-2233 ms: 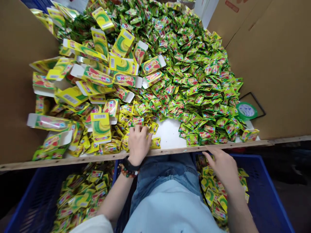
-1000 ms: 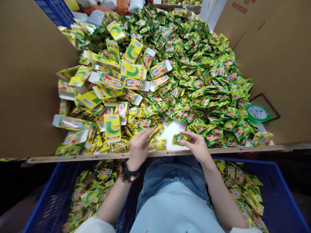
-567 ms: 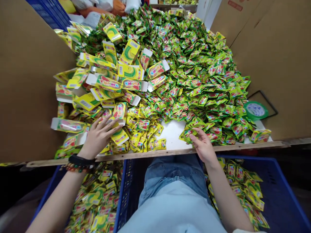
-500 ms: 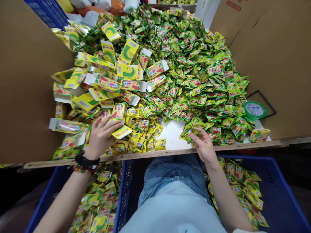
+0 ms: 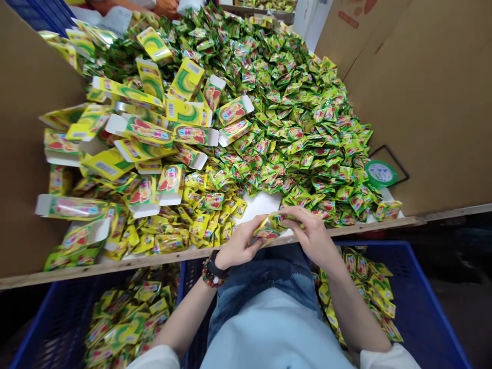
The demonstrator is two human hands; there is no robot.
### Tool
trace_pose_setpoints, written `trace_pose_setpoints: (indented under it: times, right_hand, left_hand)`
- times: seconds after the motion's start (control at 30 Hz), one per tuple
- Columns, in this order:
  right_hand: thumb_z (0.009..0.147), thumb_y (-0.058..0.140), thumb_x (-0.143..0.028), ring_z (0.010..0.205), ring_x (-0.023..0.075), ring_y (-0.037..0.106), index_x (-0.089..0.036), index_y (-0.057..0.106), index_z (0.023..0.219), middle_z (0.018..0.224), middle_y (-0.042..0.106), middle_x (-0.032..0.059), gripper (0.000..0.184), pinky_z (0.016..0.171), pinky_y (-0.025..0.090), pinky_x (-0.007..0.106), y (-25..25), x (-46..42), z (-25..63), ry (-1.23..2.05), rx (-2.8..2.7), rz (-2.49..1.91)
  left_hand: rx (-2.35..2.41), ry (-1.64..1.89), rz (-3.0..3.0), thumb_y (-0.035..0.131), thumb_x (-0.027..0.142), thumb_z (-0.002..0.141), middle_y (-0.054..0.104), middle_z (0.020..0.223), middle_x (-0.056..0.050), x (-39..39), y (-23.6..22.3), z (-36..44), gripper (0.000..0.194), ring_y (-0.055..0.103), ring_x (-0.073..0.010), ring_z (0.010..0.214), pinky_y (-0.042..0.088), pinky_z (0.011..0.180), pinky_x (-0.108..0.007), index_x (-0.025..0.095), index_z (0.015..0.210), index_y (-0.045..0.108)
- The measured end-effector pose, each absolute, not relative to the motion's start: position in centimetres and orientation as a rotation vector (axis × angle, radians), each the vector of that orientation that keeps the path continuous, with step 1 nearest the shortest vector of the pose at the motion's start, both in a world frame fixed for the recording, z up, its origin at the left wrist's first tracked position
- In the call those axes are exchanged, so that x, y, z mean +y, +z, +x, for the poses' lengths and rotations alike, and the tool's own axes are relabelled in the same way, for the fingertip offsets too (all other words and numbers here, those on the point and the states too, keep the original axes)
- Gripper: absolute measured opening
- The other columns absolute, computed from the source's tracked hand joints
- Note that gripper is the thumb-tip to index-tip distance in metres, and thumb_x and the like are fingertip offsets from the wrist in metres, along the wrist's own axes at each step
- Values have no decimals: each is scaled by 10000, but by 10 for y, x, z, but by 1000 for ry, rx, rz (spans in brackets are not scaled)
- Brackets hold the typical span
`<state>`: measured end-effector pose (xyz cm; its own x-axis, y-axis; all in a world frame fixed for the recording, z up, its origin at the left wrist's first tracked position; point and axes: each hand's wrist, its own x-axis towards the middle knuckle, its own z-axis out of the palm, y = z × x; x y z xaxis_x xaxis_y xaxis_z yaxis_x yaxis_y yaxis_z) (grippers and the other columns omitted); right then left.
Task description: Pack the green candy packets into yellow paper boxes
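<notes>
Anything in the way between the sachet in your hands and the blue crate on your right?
Only the wooden strip along the table's front edge lies between the foil sachet, held by the left hand and right hand, and the blue crate. Nothing else visible does.

Bright, even light seemed to fall from overhead, leaving only faint shadows. The foil sachets (image 5: 292,138) glinted with small points of glare. The cardboard panels (image 5: 426,102) leaned outward with wide-angle distortion near the frame edges, the blue crate (image 5: 431,302) at lower right sat in dimmer shade, and the left hand (image 5: 238,243) and right hand (image 5: 313,236) looked slightly soft.
</notes>
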<state>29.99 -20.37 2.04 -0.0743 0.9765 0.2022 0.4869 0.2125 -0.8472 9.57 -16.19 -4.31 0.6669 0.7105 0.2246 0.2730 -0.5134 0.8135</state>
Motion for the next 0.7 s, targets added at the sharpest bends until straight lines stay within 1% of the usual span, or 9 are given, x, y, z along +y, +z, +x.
trace_pose_setpoints:
  times: [0.07,0.13,0.2,0.37,0.43,0.5,0.57,0.63,0.7]
  right_hand:
    - [940,517,-147,992,194,654,-260,679,1093,1040,701,38,250,874,500,324,19,-204,300,781,-1730,-1394]
    - [942,514,-142,988,198,656,-245,675,1077,1035,705,42,234,867,505,323,17,-206,297,751,-1742,-1397]
    - [952,487,-140,984,201,652,-232,669,1069,1030,696,52,235,870,509,329,14,-209,291,724,-1775,-1411]
    - [947,467,-133,906,216,627,-239,690,1043,1054,594,98,265,782,526,333,16,-216,280,539,-1971,-1679]
    - [930,488,-125,885,232,611,-244,695,1043,993,584,100,265,745,518,333,20,-217,276,377,-2035,-1787]
    - [923,488,-108,863,239,607,-244,668,1128,922,613,89,305,739,504,336,21,-219,272,241,-2080,-1793]
    - [928,503,-122,830,230,617,-224,641,1171,886,667,76,298,764,482,343,19,-219,267,128,-2040,-1694]
    - [932,536,-151,850,223,633,-214,659,1087,883,724,57,208,843,436,371,12,-219,263,12,-1941,-1559]
    - [929,563,-161,947,238,640,-220,672,971,885,758,30,132,954,344,427,4,-219,261,-60,-1873,-1483]
  left_hand:
    - [841,773,2136,538,276,910,624,1259,-124,-168,-53,98,499,619,-254,1135,507,948,-394,206,1389,415]
    - [1010,914,2205,605,379,883,613,1253,-146,-179,-64,104,634,617,-274,1123,519,925,-416,194,1434,353]
    - [1181,1053,2257,667,425,826,622,1200,-147,-190,-74,111,757,637,-277,1047,543,853,-408,183,1451,316]
    - [1224,1163,2340,623,274,779,648,997,-82,-201,-85,123,634,646,-228,858,551,747,-357,183,1373,419]
    - [1178,1203,2357,615,276,779,650,985,-80,-200,-84,126,640,643,-221,846,551,744,-353,175,1379,416]
    - [1146,1261,2353,616,293,797,656,1011,-87,-199,-82,129,655,647,-214,856,555,743,-345,174,1400,389]
    - [1145,1316,2329,616,308,816,657,1045,-99,-197,-80,131,671,655,-213,884,562,755,-340,175,1421,357]
    - [1170,1344,2296,613,334,832,652,1091,-117,-196,-80,132,687,662,-221,929,567,777,-347,174,1438,331]
    - [1198,1340,2261,605,362,848,648,1129,-133,-197,-81,130,689,669,-232,959,569,793,-356,173,1447,322]
